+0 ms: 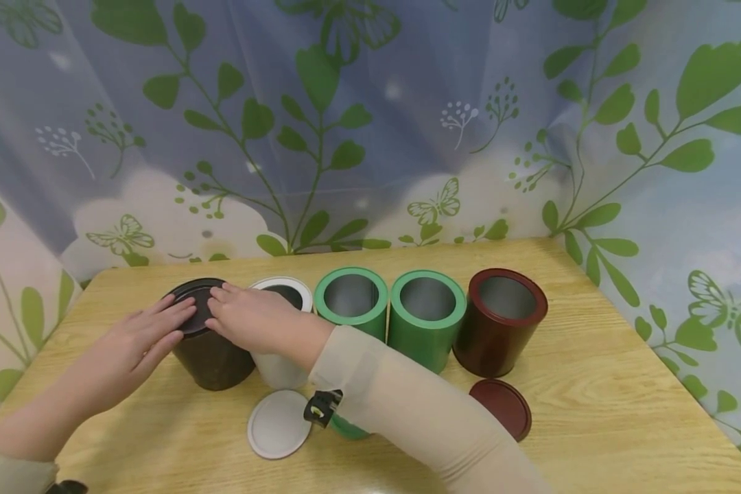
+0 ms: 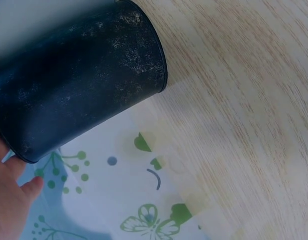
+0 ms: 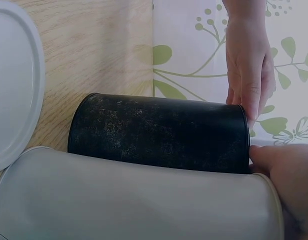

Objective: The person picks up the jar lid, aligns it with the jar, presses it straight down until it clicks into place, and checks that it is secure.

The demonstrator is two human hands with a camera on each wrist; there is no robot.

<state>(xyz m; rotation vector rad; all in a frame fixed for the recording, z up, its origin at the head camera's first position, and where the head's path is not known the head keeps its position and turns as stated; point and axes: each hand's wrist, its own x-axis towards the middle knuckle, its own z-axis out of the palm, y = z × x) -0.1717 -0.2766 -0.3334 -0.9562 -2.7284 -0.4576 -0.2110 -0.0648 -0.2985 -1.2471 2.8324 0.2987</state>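
Note:
At the left end of a row of cans stands a black can (image 1: 213, 360) with a black lid (image 1: 193, 302) on its top. My left hand (image 1: 130, 346) lies with straight fingers on the left part of that lid. From the right, my right hand (image 1: 253, 319) rests its fingers on the lid's other side, the forearm passing over the white can (image 1: 280, 370). In the left wrist view the black can (image 2: 84, 80) shows its scuffed side, with the left hand (image 2: 9, 195) at its rim. The right wrist view has both hands at the top end of the black can (image 3: 158, 132).
Two open green cans (image 1: 429, 336) and an open dark red can (image 1: 500, 336) continue the row. A white lid (image 1: 279, 424) and a dark red lid (image 1: 501, 409) lie in front. Something green is partly hidden under the right sleeve. A patterned curtain (image 1: 370, 137) hangs behind.

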